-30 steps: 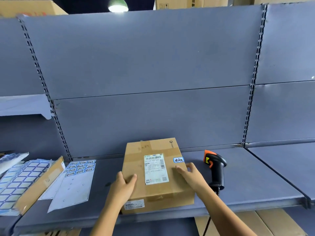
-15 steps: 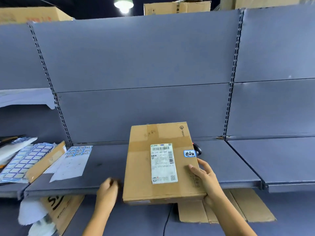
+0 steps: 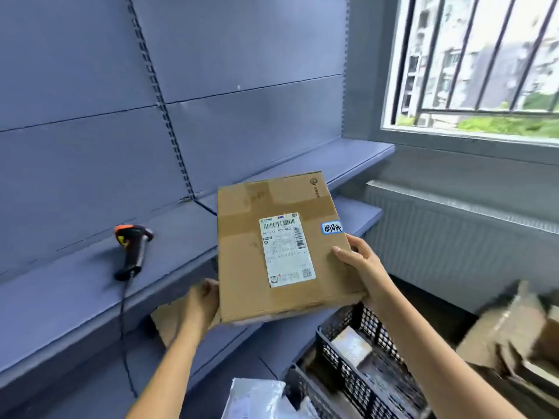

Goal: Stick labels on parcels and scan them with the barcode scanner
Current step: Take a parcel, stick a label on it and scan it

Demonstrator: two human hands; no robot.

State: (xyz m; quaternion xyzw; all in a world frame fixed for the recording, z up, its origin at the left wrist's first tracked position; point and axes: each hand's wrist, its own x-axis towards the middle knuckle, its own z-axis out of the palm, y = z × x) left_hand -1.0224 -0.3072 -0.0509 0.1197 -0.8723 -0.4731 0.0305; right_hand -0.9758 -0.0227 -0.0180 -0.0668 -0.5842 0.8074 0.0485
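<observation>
Right hand (image 3: 360, 267): thumb lay on top of the parcel (image 3: 281, 246) near its right edge and the fingers (image 3: 358, 243) wrapped round that edge, grasping it. Left hand (image 3: 201, 300): its fingers (image 3: 209, 286) curled against the lower left edge, grasping the parcel from that side; fingertips hidden beneath the cardboard.

Parcel: flat brown carton, held in the air between both hands, top face up and tilted slightly, in front of the blue shelf (image 3: 75, 285) and not touching it. White shipping label (image 3: 286, 249) stuck near the centre of the top face, barcode towards the far edge. Small blue sticker (image 3: 331, 227) with handwriting just right of the label, apart from it.

Barcode scanner (image 3: 131, 251): lay on the shelf, well left of the parcel, orange head towards the back panel, cable (image 3: 122, 316) running down over the shelf's front edge.

Below the parcel: black mesh crate (image 3: 357, 367), contents blurred. Grey mailer bag (image 3: 257, 397) beside the crate. Open cardboard boxes (image 3: 514, 334) to the right, blurred. Barred window (image 3: 478, 62) upper right.
</observation>
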